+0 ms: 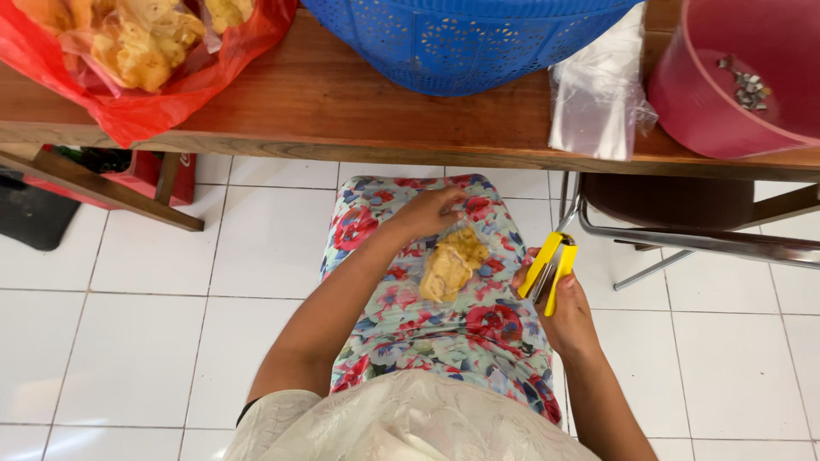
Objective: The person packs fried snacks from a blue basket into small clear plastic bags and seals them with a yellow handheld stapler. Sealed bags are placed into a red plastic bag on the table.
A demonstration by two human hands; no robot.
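So, quick rundown of what's in frame:

Lap: the person sits with a floral skirt (pixel 444 324) stretched flat across the knees at center frame, which makes a handy work surface just below the table edge.

Snack bag: a small clear packet of yellow fried chips (pixel 451 263) lies on the skirt, dead center, tilted a bit toward the upper right.

Left hand: the left hand (pixel 427 212) reaches in from the lower left and sits at the packet's top end, fingers curled down and pinching the plastic mouth. Looks like it's holding the opening gathered, judging by how the film bunches there.

Right hand: the right hand (pixel 565 309) sits right of center, wrapped snugly around a yellow stapler (pixel 548 268), nose pointing up and left toward the packet. The stapler looks slightly agape and isn't touching the bag.

Table: a wooden table (pixel 342 102) runs across the top of the frame.

On the table: a red plastic bag of chips (pixel 128 51) at upper left, a blue basket (pixel 461 43) at top center, a stack of empty clear bags (pixel 598 94) hanging over the edge, and a pink tub (pixel 735 77) at upper right with small metal bits in it.

Floor: white tiles (pixel 128 341), plus a metal-framed chair (pixel 675 218) at right under the table.
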